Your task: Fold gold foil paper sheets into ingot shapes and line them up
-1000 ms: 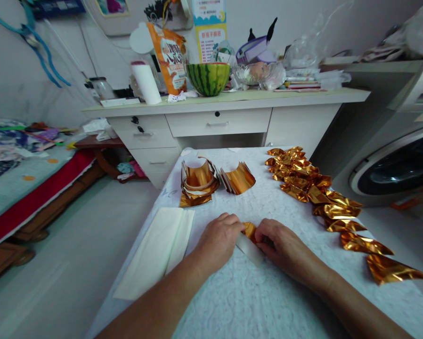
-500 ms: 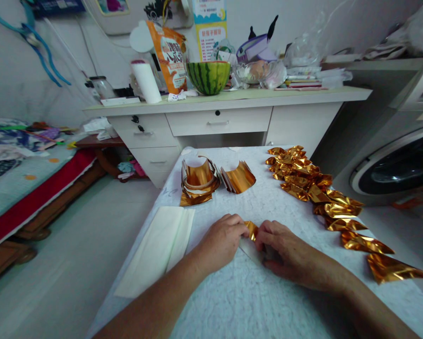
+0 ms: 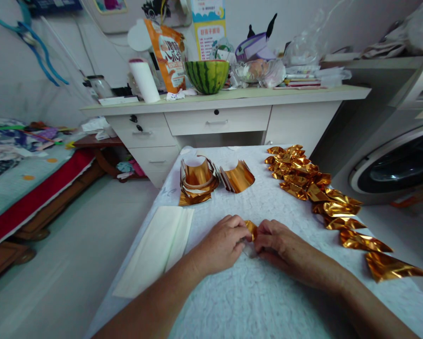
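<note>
Fingers of the left hand [image 3: 222,245] and right hand [image 3: 284,249] have drawn closer together since the earlier frame, and the pale strip [image 3: 249,250] that showed plainly below them is now mostly covered; I judge from this that the piece in hand is being folded tighter. Filling most of my view, the cloth-covered table [image 3: 261,301] stands before a white desk [image 3: 218,102]. Down the table's right side runs a long heap of twisted gold foil pieces [image 3: 340,209]; white sheets [image 3: 151,252] lie flat beside the left forearm, and beyond the hands are two curved stacks of gold sheets [image 3: 240,178]. Smallest is the gold piece [image 3: 251,229] itself, near the table's middle between the hands, pinched by the fingertips of both as far as I can see. For writing, the wall poster [image 3: 209,30] comes first: its heading seems to begin 好孩子, with finer lines I can't read. White Chinese characters mark the orange pouch [image 3: 171,61] on the desk, too soft for me to give a brand.
</note>
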A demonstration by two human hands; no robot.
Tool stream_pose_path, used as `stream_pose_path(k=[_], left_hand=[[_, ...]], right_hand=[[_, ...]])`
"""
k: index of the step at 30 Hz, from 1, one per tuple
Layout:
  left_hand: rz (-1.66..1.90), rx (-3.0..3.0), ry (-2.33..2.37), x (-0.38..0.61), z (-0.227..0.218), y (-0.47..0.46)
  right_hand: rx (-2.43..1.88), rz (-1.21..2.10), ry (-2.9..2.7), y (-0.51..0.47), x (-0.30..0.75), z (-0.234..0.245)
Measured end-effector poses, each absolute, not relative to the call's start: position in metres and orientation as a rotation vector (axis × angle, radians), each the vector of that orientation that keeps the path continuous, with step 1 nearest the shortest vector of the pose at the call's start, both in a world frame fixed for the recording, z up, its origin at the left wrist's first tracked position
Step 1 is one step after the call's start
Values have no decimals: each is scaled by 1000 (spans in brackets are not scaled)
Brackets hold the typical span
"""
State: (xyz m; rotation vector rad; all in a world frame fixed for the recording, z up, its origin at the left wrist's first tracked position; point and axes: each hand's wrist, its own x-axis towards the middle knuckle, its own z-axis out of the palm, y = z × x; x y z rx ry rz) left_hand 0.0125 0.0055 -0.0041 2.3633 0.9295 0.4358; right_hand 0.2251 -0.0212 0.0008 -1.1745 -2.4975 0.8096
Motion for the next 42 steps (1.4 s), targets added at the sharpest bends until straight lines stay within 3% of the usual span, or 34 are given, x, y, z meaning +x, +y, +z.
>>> stream_pose_path(k=[42], left_hand=[[533, 2186, 1083, 22, -10, -4]], right_hand=[[-1341, 881, -2362, -22, 216, 5]])
